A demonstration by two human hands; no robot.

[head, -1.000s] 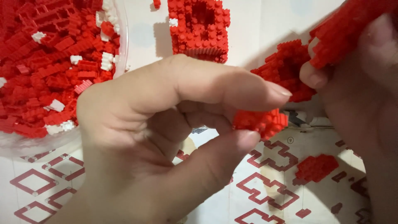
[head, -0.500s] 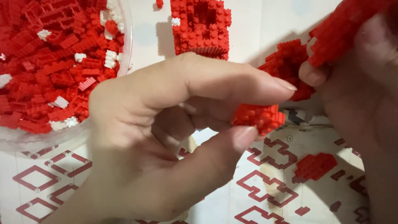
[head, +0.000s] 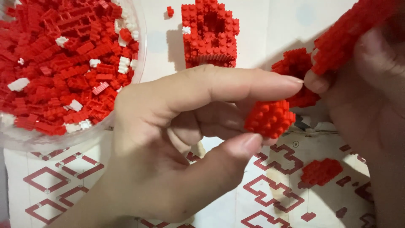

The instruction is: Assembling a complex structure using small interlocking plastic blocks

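my left hand [head: 168, 147] fingers pinching a small red brick cluster [head: 270, 119], my right hand [head: 367, 93] clamped on a larger red brick piece [head: 350, 33] just beyond, clear bowl of bricks [head: 141, 63] left of my knuckles, white red-patterned tabletop [head: 63, 181] beneath

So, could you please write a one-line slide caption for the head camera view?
Left hand pinching a small red brick cluster, right hand gripping a larger red brick piece, beside a clear bowl of bricks.

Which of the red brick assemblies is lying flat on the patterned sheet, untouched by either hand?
The small flat red brick cluster at lower right; the rounded piece sits in the left hand, another in the right hand.
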